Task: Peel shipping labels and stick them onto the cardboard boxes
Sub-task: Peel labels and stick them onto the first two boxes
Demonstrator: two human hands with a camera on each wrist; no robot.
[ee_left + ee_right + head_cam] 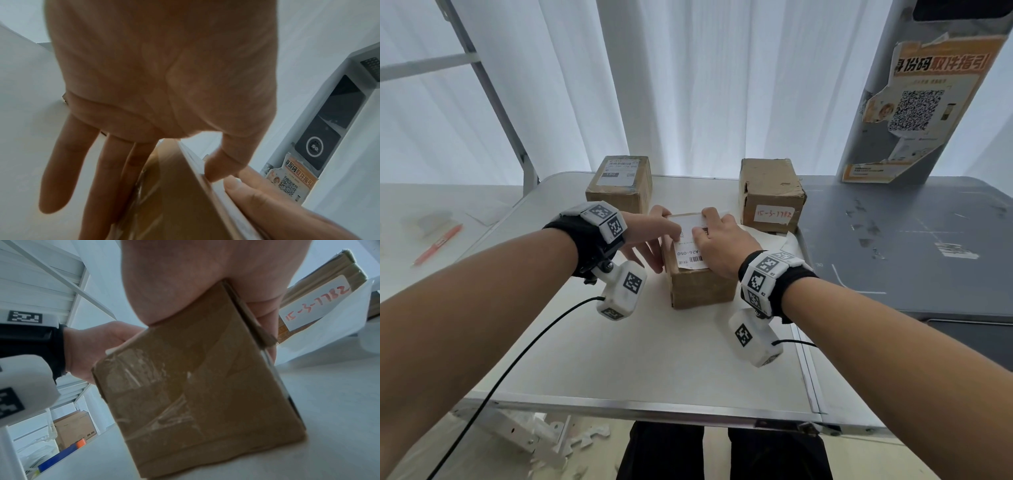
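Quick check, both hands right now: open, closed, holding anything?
Left hand: open, fingers straight, thumb pressing the shipping label onto the front cardboard box.
Right hand: open, lying flat on the same label.

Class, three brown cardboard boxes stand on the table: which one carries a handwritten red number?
The far-right brown cardboard box: a white sticker on its near side reads 15-3-1782; the others bear printed labels.
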